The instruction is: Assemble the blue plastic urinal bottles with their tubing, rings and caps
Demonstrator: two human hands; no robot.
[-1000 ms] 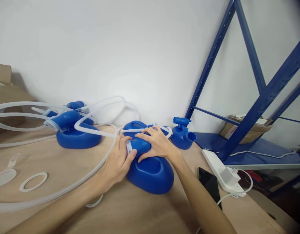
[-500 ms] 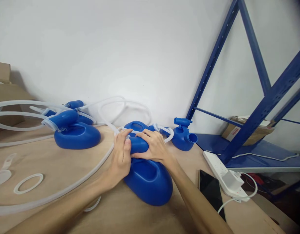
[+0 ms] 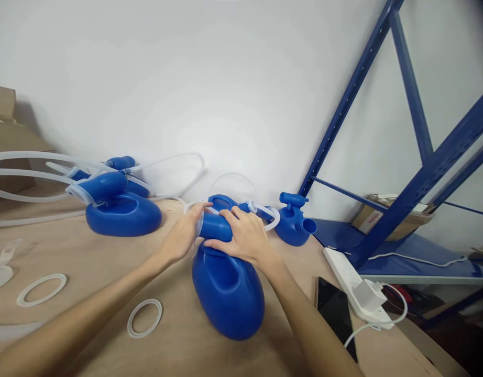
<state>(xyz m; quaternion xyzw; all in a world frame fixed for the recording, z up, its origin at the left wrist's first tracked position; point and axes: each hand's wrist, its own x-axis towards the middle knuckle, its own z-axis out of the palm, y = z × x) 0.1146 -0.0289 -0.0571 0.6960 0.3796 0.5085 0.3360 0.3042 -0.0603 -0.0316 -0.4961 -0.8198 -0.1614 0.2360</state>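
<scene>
A blue plastic urinal bottle lies on the wooden table in front of me, its neck pointing left. My right hand wraps round this neck from the right, thumb below and fingers over the top. At the neck's open end, my left hand grips a translucent white cap, its fingers partly hiding it. Left of the bottle, a white ring rests flat on the table, and a second white ring lies farther left.
More blue urinal bottles with white hoses stand at the back left and back right. A phone and a white power strip lie along the right edge. Beyond rises a blue metal rack. Cardboard boxes are at far left.
The bottle's neck and both hands have shifted slightly left. The white hose that crossed the table beside my left forearm has dropped mostly out of sight, and the nearer ring now shows whole.
</scene>
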